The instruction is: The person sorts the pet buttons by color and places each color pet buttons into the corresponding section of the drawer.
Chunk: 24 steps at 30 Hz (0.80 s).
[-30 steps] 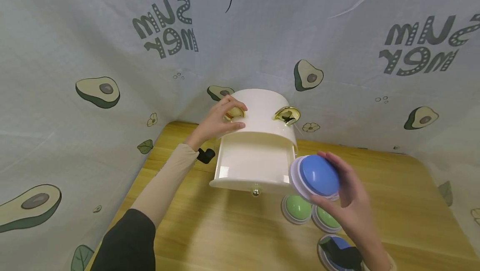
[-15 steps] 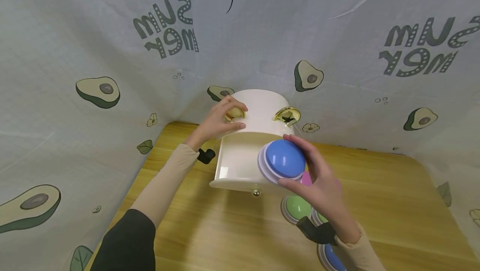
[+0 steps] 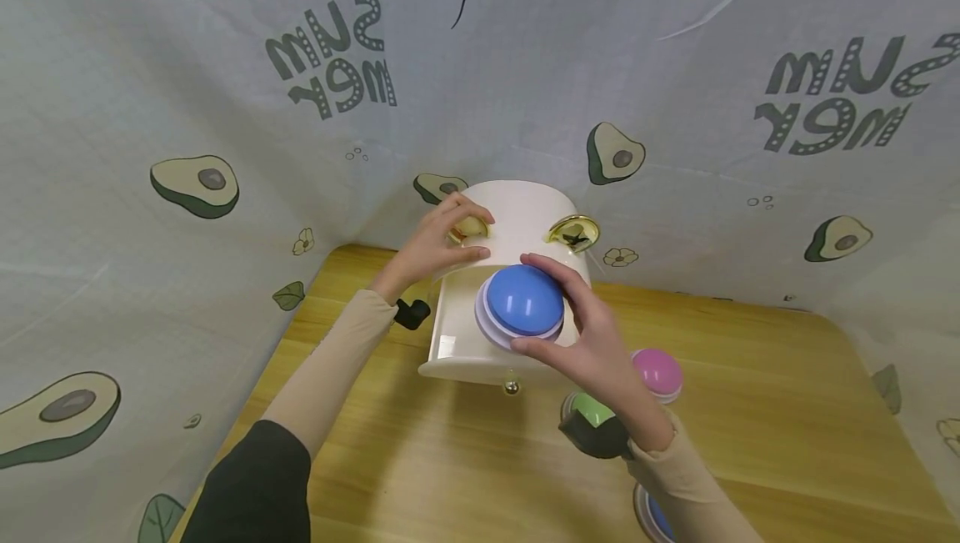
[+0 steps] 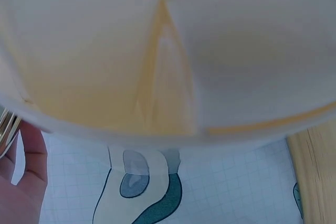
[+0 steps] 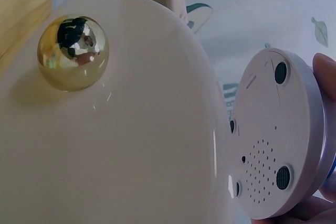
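Though perhaps aloft, button [image 3: 523, 301] in hand [image 3: 600, 353]

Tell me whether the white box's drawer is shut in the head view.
No, the drawer is pulled out, its inside visible past the blue-domed button in the right hand.

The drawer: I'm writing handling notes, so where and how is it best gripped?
Probably pinch the gold knob by its sides, coming from the front: it is round and juts from the drawer, while the right hand and blue button crowd the open top.
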{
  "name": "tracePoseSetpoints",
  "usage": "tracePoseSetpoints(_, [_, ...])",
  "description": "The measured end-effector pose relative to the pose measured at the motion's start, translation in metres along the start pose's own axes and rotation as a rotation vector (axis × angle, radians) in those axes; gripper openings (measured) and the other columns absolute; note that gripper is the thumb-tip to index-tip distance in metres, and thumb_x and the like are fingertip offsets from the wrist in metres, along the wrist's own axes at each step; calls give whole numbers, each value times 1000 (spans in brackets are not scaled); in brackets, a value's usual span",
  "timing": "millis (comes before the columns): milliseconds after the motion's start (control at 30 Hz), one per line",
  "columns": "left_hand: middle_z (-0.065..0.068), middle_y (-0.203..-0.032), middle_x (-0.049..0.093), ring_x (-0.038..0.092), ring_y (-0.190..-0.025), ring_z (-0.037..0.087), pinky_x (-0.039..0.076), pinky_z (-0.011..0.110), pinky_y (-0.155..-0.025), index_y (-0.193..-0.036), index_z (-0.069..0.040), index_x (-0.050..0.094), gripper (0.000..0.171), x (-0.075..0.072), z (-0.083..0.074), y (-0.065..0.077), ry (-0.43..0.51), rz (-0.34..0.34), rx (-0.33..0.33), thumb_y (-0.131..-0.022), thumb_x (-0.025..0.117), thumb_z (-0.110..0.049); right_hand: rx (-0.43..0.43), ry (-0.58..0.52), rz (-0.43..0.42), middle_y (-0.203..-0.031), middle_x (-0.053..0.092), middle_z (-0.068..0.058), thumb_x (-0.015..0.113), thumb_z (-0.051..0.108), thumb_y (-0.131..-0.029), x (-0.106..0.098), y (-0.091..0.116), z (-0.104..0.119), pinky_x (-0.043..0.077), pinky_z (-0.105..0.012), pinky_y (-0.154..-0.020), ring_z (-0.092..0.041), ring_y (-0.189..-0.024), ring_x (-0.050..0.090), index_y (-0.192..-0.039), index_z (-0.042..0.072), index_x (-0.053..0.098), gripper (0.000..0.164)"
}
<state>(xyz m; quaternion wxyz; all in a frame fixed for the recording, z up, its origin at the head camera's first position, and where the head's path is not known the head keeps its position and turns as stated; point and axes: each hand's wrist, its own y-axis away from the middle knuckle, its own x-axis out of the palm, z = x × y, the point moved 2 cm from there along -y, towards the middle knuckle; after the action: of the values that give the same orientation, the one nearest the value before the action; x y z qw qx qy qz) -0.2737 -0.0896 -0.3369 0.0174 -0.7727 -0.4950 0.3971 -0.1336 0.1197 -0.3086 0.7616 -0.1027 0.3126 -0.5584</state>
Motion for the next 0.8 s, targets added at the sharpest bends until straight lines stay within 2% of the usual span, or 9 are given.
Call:
tracePoseSetpoints(200, [0,-110,48,47,-104,16,45,32,-86,-116,-13,62,37,0,0,0,-11,-2,19,-83,76,-23,4,-11,37,-140,47,-8,83,-1,-70,8,-9,-4,33,-34,-105,-20,-125,45,-140,9,44,81])
tracePoseSetpoints(400, [1,-110,48,47,-103,16,46,32,-84,-115,-11,62,37,0,-1,0,-1,-3,40,-83,77,-20,48,-11,76,-140,47,-3,83,4,-72,16,-15,-9,34,-36,-105,-18,-125,44,-140,11,44,79])
tracePoseSetpoints(633, [1,-110,48,47,-104,17,46,33,-84,-116,-11,62,37,0,-2,1,6,-1,34,-83,76,-18,40,-59,114,-143,45,-9,83,0,-71,23,-21,-15,32,-35,-106,-19,-129,41,-141,3,42,81])
tracePoseSetpoints(800, [1,-110,48,46,-104,17,43,34,-86,-115,-11,62,36,-1,-2,2,3,-3,33,-83,76,-18,62,-52,130,-144,44,-9,83,1,-70,26,-24,-19,32,-36,-106,-21,-130,41,-142,4,41,83])
